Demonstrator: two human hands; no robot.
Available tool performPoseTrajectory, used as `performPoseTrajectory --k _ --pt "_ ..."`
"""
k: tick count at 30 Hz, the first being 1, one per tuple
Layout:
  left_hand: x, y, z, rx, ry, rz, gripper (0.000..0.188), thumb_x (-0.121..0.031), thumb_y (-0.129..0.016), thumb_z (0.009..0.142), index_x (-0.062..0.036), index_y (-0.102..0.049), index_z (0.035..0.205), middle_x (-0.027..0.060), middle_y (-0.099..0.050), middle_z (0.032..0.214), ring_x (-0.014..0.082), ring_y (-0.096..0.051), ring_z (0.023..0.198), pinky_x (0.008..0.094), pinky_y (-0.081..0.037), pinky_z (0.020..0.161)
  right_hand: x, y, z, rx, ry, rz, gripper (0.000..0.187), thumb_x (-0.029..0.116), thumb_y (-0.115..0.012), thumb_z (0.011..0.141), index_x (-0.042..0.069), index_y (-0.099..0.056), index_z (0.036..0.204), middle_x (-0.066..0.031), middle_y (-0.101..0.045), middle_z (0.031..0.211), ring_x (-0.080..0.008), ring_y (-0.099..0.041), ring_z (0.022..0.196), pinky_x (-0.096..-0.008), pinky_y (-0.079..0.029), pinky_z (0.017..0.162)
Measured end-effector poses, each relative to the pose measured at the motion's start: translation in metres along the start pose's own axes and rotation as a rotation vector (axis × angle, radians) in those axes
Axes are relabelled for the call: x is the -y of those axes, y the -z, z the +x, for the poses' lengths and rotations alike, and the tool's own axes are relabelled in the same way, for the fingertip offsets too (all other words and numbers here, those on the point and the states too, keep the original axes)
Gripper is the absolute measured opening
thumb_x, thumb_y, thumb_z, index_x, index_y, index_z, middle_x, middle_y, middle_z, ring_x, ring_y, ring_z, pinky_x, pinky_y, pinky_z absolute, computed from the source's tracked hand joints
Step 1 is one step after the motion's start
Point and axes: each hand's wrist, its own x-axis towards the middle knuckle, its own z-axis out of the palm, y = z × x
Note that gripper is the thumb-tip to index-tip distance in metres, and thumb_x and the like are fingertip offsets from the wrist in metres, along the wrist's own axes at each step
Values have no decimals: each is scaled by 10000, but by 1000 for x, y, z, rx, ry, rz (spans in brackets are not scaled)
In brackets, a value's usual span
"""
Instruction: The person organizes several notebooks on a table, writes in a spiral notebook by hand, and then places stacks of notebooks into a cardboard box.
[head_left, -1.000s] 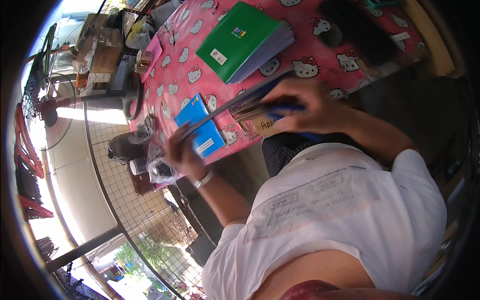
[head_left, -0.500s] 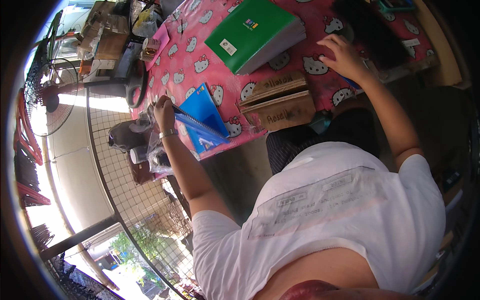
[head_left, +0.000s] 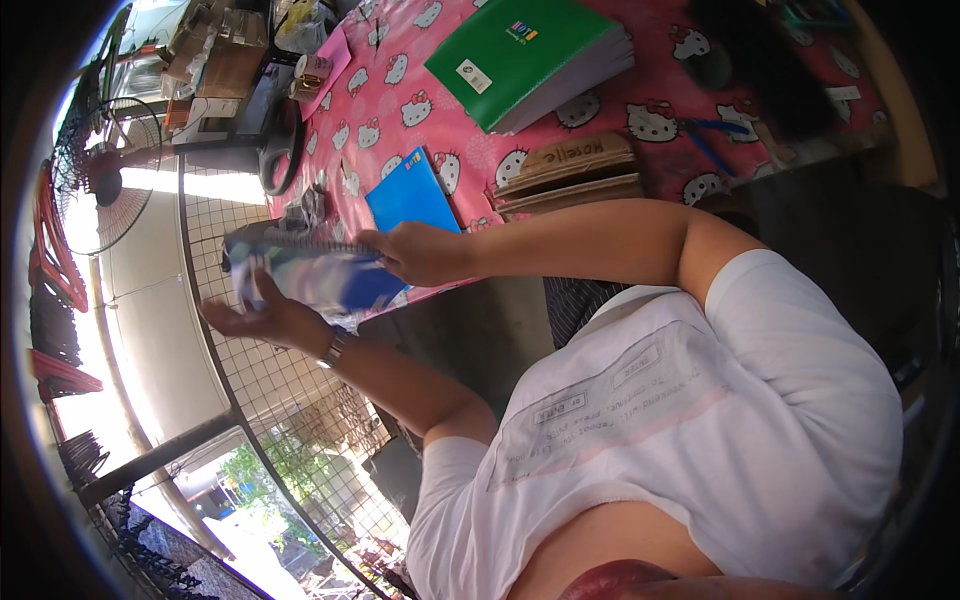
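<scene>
A spiral-bound notebook with a blue cover (head_left: 365, 280) is held up off the table's left front edge, its far part smeared by motion. My right hand (head_left: 425, 253) reaches across my body and is closed on the notebook's spiral edge. Beside its blurred end is my left hand (head_left: 268, 315), palm turned up and fingers spread; whether it touches the notebook I cannot tell. Behind them a flat blue notebook (head_left: 412, 195) lies on the pink patterned tablecloth (head_left: 440, 120). The lower part of that flat notebook is hidden by my right hand.
A thick green-covered stack (head_left: 530, 60) lies farther back. Brown cardboard holders (head_left: 570, 170) stand at the front edge, partly behind my right forearm. Blue-handled scissors (head_left: 715, 135) lie to the right. A fan (head_left: 105, 185) and wire mesh (head_left: 290, 400) are at the left.
My right hand has crossed from the table's right side to grip the spiral notebook. My left hand has let go of its upper end, moved lower left and spread its fingers.
</scene>
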Motion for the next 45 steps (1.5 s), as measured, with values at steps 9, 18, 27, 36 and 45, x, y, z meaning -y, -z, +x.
performPoseTrajectory --k 9,18,27,36,45 --pt "135 -66 -207 993 418 -39 792 -393 -666 864 -146 -263 1500 231 -221 1539 402 -244 1404 446 -187 1159 -68 -39 12 29 -801 -11 845 174 -653 821 32 -138 1476 -326 -446 1320 -433 -456 1245 -451 -395 1033" --pt "110 -77 -270 1222 391 323 499 -567 -358 962 -449 -330 1446 161 -191 1568 371 -200 1432 551 -180 1124 -101 203 -72 -476 130 -749 375 88 -676 785 85 -626 1156 -95 -627 1075 -294 -593 1021 -387 -461 945" --pt "115 -75 -269 1193 496 395 516 -562 -334 968 -425 -305 1465 183 -190 1562 374 -224 1424 540 -176 1131 -129 256 -116 -156 53 -1278 443 129 -736 716 118 -658 1152 -18 -624 1096 -217 -579 1017 -353 -480 918" --pt "124 -68 -246 1010 525 446 573 -535 -457 939 -316 -369 1461 213 -133 1569 377 -160 1441 572 -106 1140 -20 243 -93 -115 115 -1090 146 171 -615 840 76 -632 950 -121 -683 831 -309 -684 800 -428 -540 724" --pt "-97 -71 -64 675 350 -756 393 -168 -524 968 1 -511 1323 158 -534 1341 273 -505 1233 367 -347 1059 24 221 -95 53 -19 -897 152 110 -561 868 48 -572 1006 -102 -715 950 -301 -689 830 -426 -544 734"
